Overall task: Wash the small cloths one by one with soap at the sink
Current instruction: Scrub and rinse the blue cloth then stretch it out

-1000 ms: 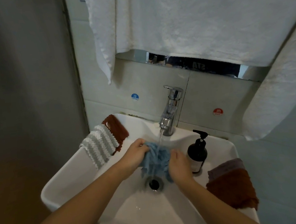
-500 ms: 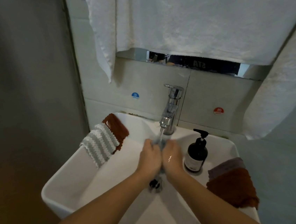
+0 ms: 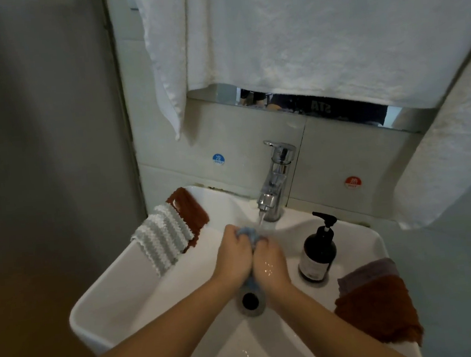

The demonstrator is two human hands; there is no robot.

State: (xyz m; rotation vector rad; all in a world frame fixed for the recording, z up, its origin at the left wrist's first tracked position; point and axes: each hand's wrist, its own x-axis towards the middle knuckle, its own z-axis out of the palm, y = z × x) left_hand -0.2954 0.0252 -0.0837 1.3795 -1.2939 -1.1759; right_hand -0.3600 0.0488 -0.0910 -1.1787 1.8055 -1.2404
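Blue cloth (image 3: 248, 233) is being squeezed over the drain (image 3: 250, 300), under the tap (image 3: 276, 185), left hand (image 3: 234, 255) and right hand (image 3: 269, 263) both clenching it. Soap bottle (image 3: 318, 251) is standing at 3 o'clock; striped cloth (image 3: 162, 238) is hanging at 10 o'clock on the sink (image 3: 119, 301); brown cloth (image 3: 379, 311) at 4 o'clock. A second ago the cloth was spreading open; now it is bunching tight.

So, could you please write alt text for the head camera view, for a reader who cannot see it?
Two hands, left hand and right hand, squeeze a small blue cloth under the running tap above a white sink. A dark soap bottle stands on the right; other cloths hang over both sink edges.
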